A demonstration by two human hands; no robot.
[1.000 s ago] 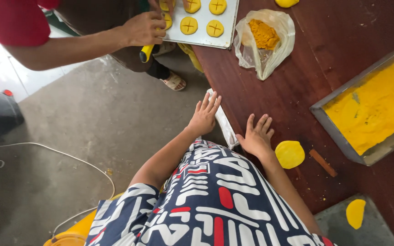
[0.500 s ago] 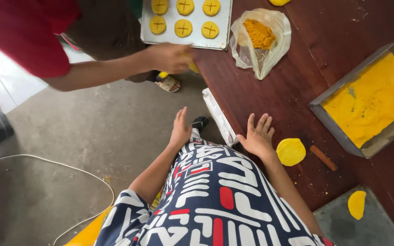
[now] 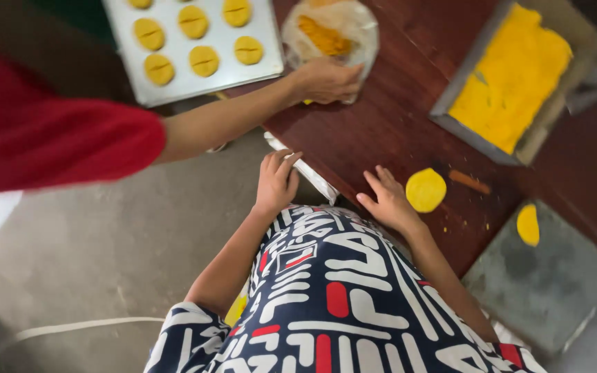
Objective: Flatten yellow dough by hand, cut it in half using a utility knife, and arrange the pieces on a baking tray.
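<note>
My right hand (image 3: 386, 200) lies flat on the dark wooden table (image 3: 381, 117), fingers spread, holding nothing. A flat yellow dough disc (image 3: 425, 190) sits just right of its fingertips, with a small brown stick (image 3: 469, 182) beyond that. My left hand (image 3: 276, 181) rests on the white strip (image 3: 312, 178) along the table's corner edge, fingers close together, gripping nothing that I can see. My patterned shirt fills the bottom of the view.
Another person in a red sleeve reaches a hand (image 3: 326, 79) to a plastic bag of yellow filling (image 3: 329, 31). A baking sheet (image 3: 209, 88) holds several scored yellow rounds. A metal tray (image 3: 464, 131) holds yellow dough. A grey slab (image 3: 547, 290) carries a yellow piece (image 3: 527, 224).
The other person's hand has moved from the baking sheet across to the plastic bag. My left hand dropped off the table corner and came back onto its edge. My right hand stayed put.
</note>
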